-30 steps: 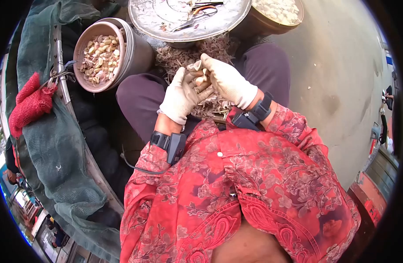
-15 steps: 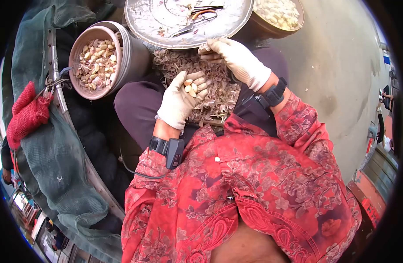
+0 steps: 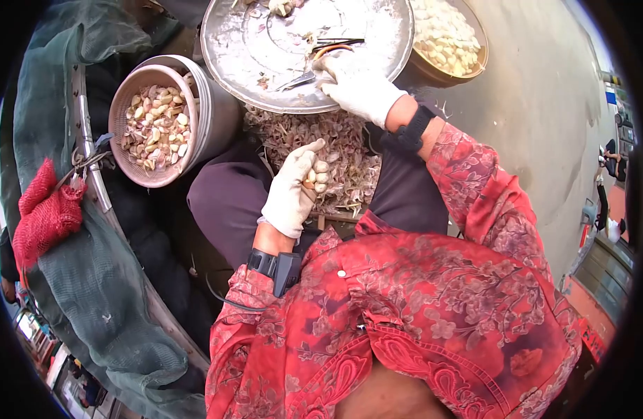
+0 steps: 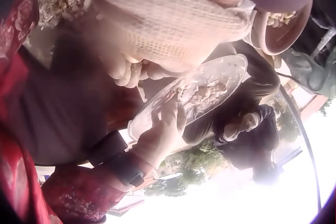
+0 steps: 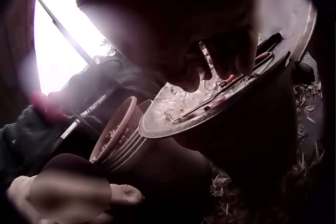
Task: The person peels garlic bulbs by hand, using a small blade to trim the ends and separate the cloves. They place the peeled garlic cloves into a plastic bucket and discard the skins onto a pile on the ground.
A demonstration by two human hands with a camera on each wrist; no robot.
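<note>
White-gloved, the left hand [image 3: 293,192] has its grip curled around pale garlic cloves [image 3: 309,185], over a heap of dry peelings [image 3: 346,164] between the knees. Also gloved, the right hand [image 3: 361,87] reaches over a round metal tray [image 3: 227,59] to the scissors [image 3: 297,81]; whether its grip is clamped on their orange handle, I cannot tell. Toward the tray's far edge sits a garlic bulb [image 3: 281,7]. Left of the tray, a pinkish basket [image 3: 148,179] holds more cloves; to the right, a brown basin [image 3: 443,80] holds paler ones.

Round tray [image 3: 230,59] — scissors [image 3: 298,82], scraps [image 3: 263,82]
</note>
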